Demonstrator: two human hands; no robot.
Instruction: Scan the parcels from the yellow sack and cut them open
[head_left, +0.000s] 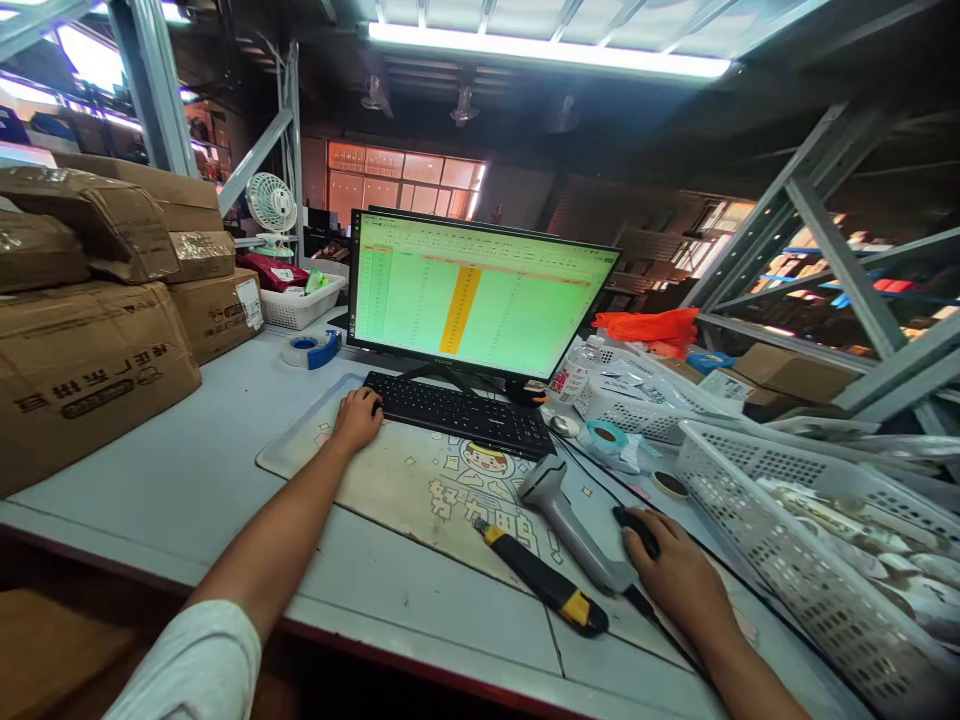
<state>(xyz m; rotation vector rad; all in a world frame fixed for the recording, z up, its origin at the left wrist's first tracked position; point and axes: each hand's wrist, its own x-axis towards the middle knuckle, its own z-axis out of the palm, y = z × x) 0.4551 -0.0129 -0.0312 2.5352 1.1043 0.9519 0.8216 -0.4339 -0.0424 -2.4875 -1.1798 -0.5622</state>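
Observation:
My left hand (358,420) rests on the left end of a black keyboard (465,412), fingers lying over the keys with nothing held. Over a black computer mouse (636,532), my right hand (679,575) is closed, its fingers along the sides. Just left of that hand a grey barcode scanner (574,525) lies on the desk mat (409,480). A black and yellow utility knife (541,578) lies in front of the scanner, across the mat's near edge. Behind the keyboard stands a monitor (480,295) with a spreadsheet and one orange column on its screen.
Cardboard boxes (90,370) are stacked at the left. A tape dispenser (311,350) and a white basket (304,303) stand behind them. At the right are a perforated basket (810,560) of wrapped items, tape rolls (606,435) and a bottle (574,372). Cables run beside the mouse.

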